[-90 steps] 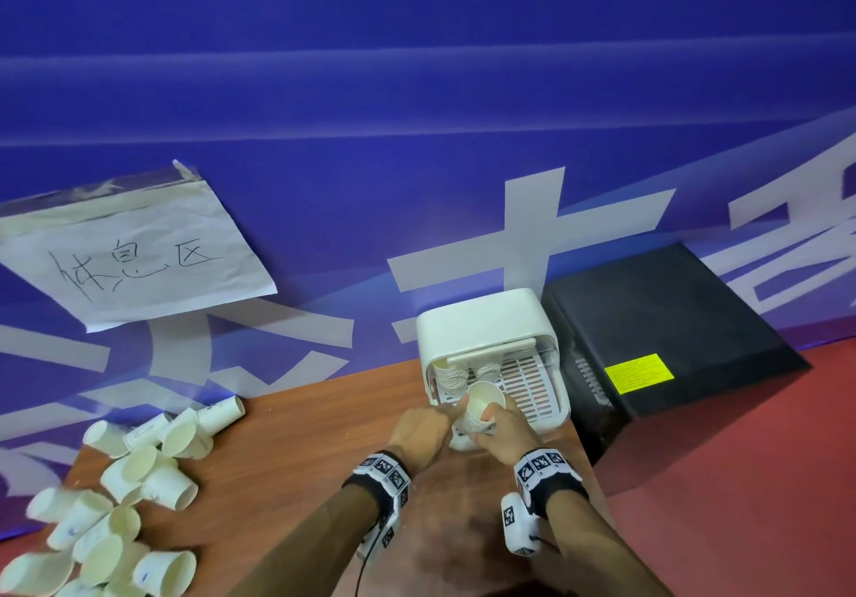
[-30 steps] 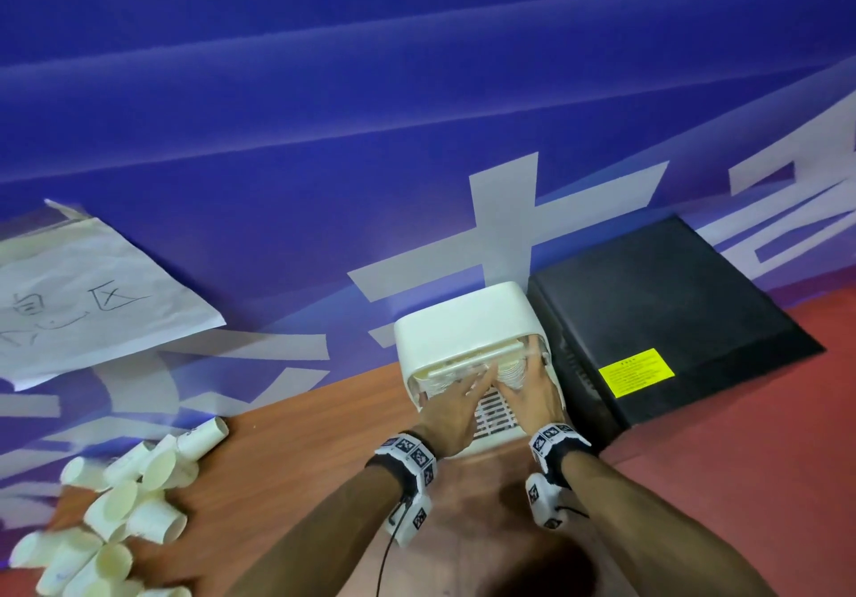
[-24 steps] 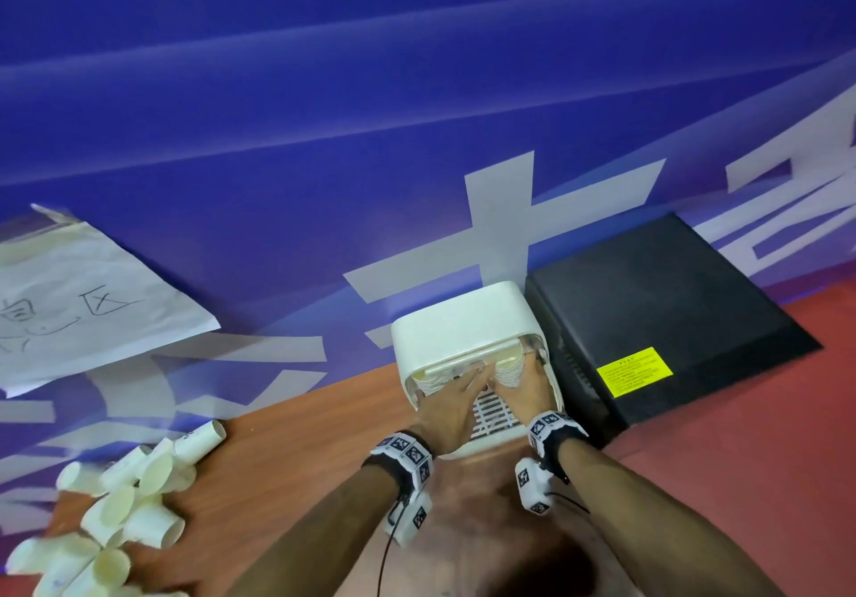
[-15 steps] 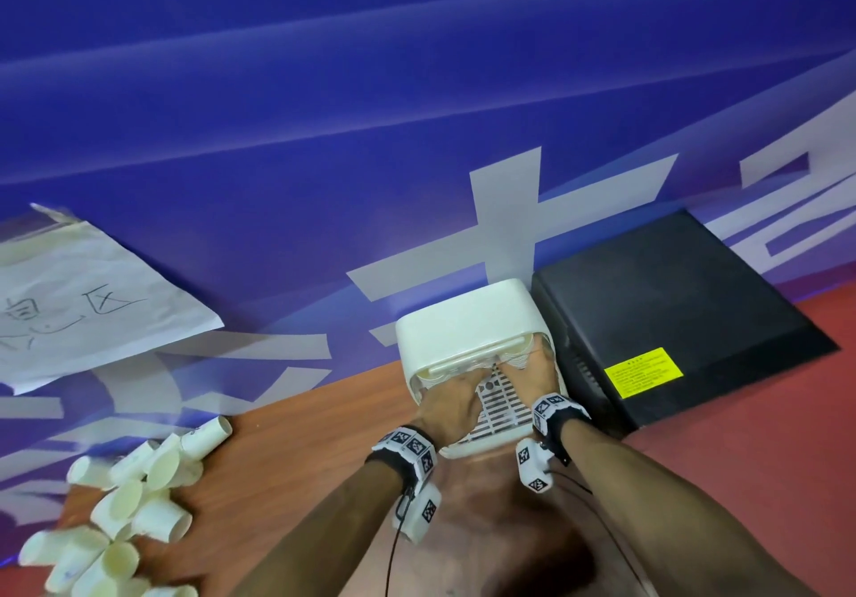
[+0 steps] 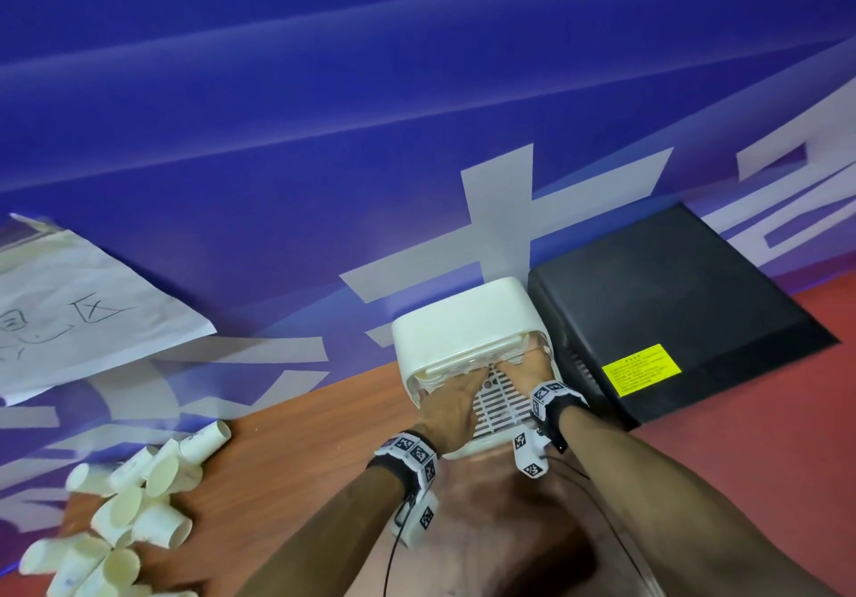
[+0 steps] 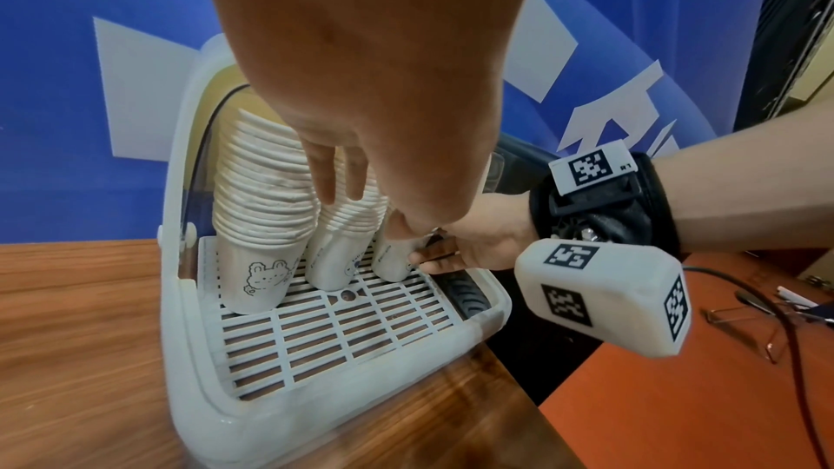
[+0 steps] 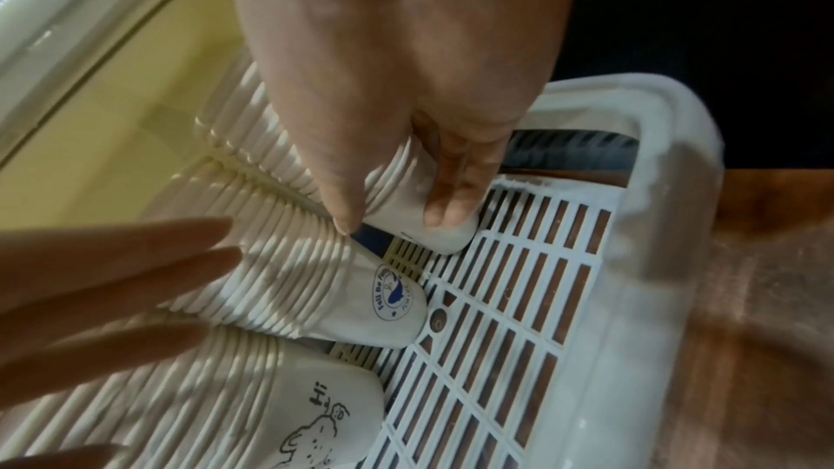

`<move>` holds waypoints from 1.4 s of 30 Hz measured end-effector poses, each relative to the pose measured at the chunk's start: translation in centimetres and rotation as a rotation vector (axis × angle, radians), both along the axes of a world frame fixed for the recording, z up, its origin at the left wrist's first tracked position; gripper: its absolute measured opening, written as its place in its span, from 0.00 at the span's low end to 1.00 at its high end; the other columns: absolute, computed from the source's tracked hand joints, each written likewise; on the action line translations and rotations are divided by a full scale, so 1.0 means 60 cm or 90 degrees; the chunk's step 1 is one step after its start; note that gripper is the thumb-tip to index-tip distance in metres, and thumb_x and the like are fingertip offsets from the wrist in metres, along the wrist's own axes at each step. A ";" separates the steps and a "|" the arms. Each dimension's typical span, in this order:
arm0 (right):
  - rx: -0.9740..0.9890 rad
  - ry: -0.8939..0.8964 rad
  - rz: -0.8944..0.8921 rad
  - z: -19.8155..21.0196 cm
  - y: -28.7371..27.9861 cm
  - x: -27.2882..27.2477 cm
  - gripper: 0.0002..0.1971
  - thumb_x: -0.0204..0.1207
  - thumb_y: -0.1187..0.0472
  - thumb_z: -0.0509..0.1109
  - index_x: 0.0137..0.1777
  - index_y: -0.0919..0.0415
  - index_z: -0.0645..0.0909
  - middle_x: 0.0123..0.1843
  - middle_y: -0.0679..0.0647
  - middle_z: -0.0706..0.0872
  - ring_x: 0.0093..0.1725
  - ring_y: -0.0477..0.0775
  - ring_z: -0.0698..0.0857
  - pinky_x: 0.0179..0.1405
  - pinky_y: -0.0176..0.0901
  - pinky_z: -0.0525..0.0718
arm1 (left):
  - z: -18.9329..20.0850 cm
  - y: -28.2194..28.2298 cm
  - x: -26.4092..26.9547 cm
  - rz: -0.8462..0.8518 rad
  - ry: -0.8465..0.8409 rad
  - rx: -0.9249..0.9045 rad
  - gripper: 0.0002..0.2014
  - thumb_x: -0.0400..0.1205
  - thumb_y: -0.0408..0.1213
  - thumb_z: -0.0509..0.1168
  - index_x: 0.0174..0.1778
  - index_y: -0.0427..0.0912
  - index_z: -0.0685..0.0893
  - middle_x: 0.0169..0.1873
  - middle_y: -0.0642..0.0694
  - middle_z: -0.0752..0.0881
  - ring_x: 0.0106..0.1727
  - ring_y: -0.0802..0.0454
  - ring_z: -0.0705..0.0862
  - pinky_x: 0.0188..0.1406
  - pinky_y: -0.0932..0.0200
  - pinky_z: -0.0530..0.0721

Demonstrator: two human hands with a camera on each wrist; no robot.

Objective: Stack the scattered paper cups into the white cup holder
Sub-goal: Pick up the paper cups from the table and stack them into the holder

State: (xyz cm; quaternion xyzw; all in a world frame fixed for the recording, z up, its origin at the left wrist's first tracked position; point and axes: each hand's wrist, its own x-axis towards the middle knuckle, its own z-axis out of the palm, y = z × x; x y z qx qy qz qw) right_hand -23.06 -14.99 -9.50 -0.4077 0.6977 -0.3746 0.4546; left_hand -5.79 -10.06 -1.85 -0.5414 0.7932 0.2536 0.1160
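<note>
In holder [image 7: 654, 213]: stack [image 7: 406, 198] between fingers [image 7: 451, 191].

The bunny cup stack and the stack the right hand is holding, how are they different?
The bunny stack stands at the holder's left end; the held stack at the right end. The bunny stack shows a bunny drawing; the held one's print is mostly hidden. No hand grips the bunny stack, while the right hand grips the held one, fingers on its bottom cup. Both are upside-down nested paper cups on the white cup holder.
</note>
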 end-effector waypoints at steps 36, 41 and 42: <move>-0.358 0.418 0.766 0.265 0.235 0.478 0.12 0.85 0.45 0.63 0.47 0.51 0.78 0.47 0.47 0.83 0.43 0.54 0.83 0.42 0.48 0.80 | 0.138 0.271 0.515 0.489 0.153 -0.333 0.05 0.81 0.43 0.65 0.51 0.52 0.84 0.37 0.58 0.85 0.38 0.57 0.84 0.39 0.56 0.84; -0.388 0.442 0.963 0.231 0.322 0.615 0.12 0.85 0.47 0.64 0.55 0.54 0.78 0.52 0.51 0.81 0.48 0.58 0.84 0.46 0.51 0.82 | 0.068 0.408 0.674 0.543 0.003 -0.199 0.07 0.79 0.45 0.64 0.49 0.50 0.83 0.43 0.50 0.89 0.45 0.45 0.87 0.42 0.53 0.85; -0.380 0.447 1.004 0.225 0.336 0.640 0.12 0.85 0.48 0.65 0.58 0.55 0.79 0.54 0.52 0.81 0.51 0.59 0.84 0.47 0.52 0.81 | 0.051 0.436 0.704 0.545 -0.021 -0.178 0.07 0.78 0.46 0.64 0.47 0.50 0.83 0.43 0.49 0.89 0.46 0.44 0.87 0.41 0.53 0.84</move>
